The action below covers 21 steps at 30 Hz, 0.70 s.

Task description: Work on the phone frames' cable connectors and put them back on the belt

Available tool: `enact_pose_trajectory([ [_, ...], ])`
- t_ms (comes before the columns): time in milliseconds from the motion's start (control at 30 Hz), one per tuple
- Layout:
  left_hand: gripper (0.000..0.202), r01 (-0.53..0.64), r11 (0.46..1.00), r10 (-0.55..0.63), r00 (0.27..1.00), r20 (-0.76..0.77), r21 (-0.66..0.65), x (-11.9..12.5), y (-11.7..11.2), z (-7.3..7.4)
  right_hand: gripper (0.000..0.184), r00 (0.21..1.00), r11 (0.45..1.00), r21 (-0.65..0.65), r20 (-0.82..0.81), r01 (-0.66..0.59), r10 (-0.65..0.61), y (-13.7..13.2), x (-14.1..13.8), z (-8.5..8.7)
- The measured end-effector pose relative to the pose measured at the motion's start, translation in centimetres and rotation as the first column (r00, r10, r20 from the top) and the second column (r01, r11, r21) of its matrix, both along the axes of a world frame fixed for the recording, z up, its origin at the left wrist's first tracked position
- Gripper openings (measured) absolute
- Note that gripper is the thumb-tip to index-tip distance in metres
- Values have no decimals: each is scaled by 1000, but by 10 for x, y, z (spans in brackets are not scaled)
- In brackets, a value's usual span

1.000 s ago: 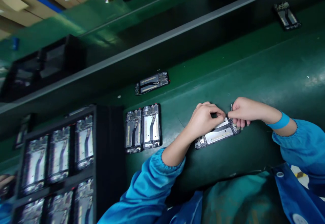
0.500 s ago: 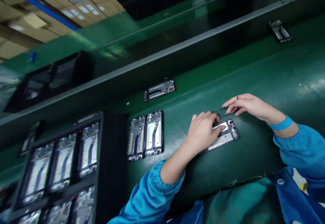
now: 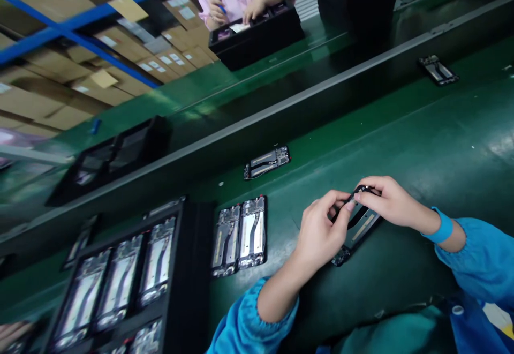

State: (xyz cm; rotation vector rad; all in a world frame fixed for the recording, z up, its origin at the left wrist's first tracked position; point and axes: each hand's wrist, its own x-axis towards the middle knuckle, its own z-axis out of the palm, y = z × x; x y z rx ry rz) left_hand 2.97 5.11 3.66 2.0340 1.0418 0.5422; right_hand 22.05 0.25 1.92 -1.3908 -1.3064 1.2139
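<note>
An opened phone with its inner parts exposed is tilted between my two hands, its far end raised off the green bench. My left hand pinches its far left edge with thumb and fingers. On the far right corner, my right hand, with a blue band at the wrist, has its fingers curled round the frame and its thumb on top. The phone's lower end is near the bench surface; I cannot tell if it touches. My fingers hide much of the far end.
Two opened phones lie side by side to the left, beside a black tray holding several more. Another opened phone lies farther back, and one at far right. Across the rail, a co-worker in pink handles a black box.
My right hand has come down from above the bench onto the phone. My left hand has moved from lying over the phone to its edge. The phone's far end has been lifted.
</note>
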Motion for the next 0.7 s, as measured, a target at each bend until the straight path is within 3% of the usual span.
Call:
enact_pose_trajectory([
  [500, 16, -19, 1000, 19, 999, 45, 2, 1, -8, 2, 26, 999, 996, 83, 25, 36, -38, -5, -3, -2],
  [700, 19, -2, 999, 2, 1000, 0, 38, 2, -8, -3, 28, 994, 995, 2, -53, 99, -99, -2, -9, -5],
])
